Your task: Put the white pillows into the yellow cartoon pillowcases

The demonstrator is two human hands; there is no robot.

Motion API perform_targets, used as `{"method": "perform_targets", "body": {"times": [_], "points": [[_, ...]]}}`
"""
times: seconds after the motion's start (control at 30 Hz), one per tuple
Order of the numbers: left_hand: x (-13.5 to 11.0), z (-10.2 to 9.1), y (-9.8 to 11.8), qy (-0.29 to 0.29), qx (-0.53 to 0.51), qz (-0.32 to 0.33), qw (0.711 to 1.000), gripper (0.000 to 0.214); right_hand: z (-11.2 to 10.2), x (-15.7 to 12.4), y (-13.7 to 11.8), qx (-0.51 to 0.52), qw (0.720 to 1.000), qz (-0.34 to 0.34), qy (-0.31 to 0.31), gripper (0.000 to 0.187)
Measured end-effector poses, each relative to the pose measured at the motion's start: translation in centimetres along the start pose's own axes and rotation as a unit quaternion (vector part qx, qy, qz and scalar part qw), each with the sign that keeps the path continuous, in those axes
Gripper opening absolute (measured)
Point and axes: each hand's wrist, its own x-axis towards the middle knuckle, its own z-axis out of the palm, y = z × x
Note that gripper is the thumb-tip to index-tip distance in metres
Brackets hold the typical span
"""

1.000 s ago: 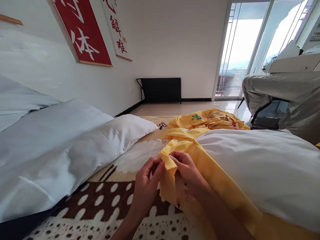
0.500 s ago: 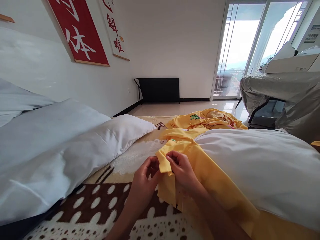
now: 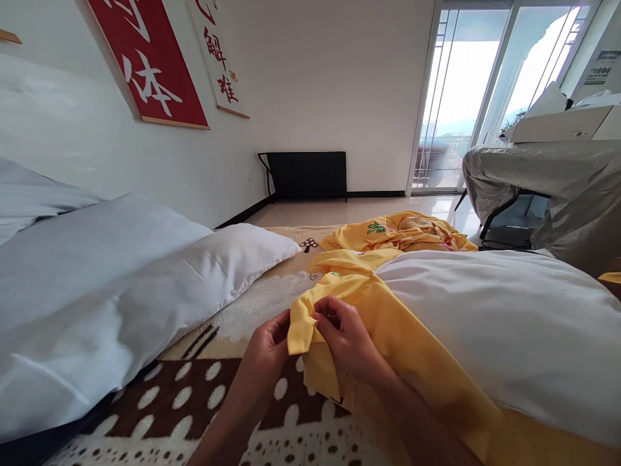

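A yellow fabric cover [image 3: 412, 323] runs along the near side of a white stuffed piece of bedding [image 3: 490, 310]; whether that is a quilt or a pillow I cannot tell. My left hand [image 3: 266, 349] pinches the edge of the cover from the left, its fingertips partly hidden behind the cloth. From the right, my right hand [image 3: 347, 333] grips the same edge, thumb and fingers closed on it. A loose flap of the cover hangs below the hands over the brown and white patterned blanket [image 3: 184, 393].
White pillows [image 3: 160, 291] lie along the left. Beyond the hands is a crumpled heap of yellow printed fabric [image 3: 412, 231]. A black folded panel [image 3: 308, 175] stands against the far wall. At right, plastic-covered furniture [image 3: 533, 162] carries a white box [image 3: 557, 123].
My left hand has moved left and slightly down with the cover's edge. The edge is spread wider between the hands. My right hand has shifted a little left.
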Motion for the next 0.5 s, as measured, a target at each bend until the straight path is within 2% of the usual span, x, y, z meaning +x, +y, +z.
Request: {"method": "perform_targets", "body": {"times": [0.2,0.3,0.5], "points": [[0.0,0.0,0.1,-0.049,-0.076,-0.028,0.995,0.05,0.5,-0.2,0.4,-0.056,0.998,-0.02,0.011,0.024],[0.1,-0.2,0.2,-0.051,-0.086,-0.049,0.994,0.046,0.5,-0.3,0.5,-0.072,0.997,-0.023,0.014,0.025],[0.8,-1.4,0.0,-0.078,-0.168,-0.057,0.981,0.031,0.6,-0.4,0.6,-0.088,0.995,-0.021,0.029,0.026]]}}
